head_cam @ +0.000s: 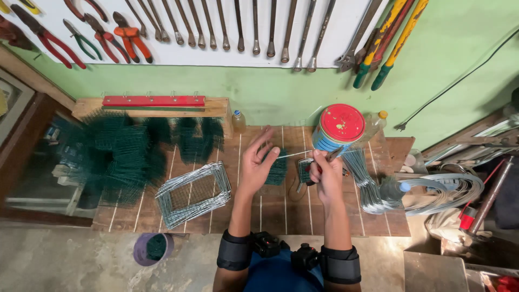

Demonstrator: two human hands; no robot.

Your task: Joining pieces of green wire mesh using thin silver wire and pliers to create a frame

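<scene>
We are looking down on a wooden desk (270,211) that is butting against a green wall (281,89), its near edge ending above a concrete floor (70,259). Dark green mesh pieces (121,151) are piling over its left half, and a stack of grey wire frames (193,193) is lying near the front edge, just left of our arms. A tin (338,128) with a red lid is standing at the back, its contents hidden under that lid. Grey wire bundles (373,186) are running off the right edge, where clutter is crowding the corner. On the floor a purple bucket (153,249) is holding green mesh scraps.

Bare boards are showing between the frames and the bundles, under our forearms.

Our left hand (257,165) is hovering half open, fingers spread, fingertips pinching one end of a thin wire (294,154). Our right hand (326,170) is closing around the wire's other end and a red-handled tool (311,172), mostly hidden in the fist. A small green mesh piece (278,168) is lying just behind our left hand. Tools on the wall are being cut off by the top edge.
</scene>
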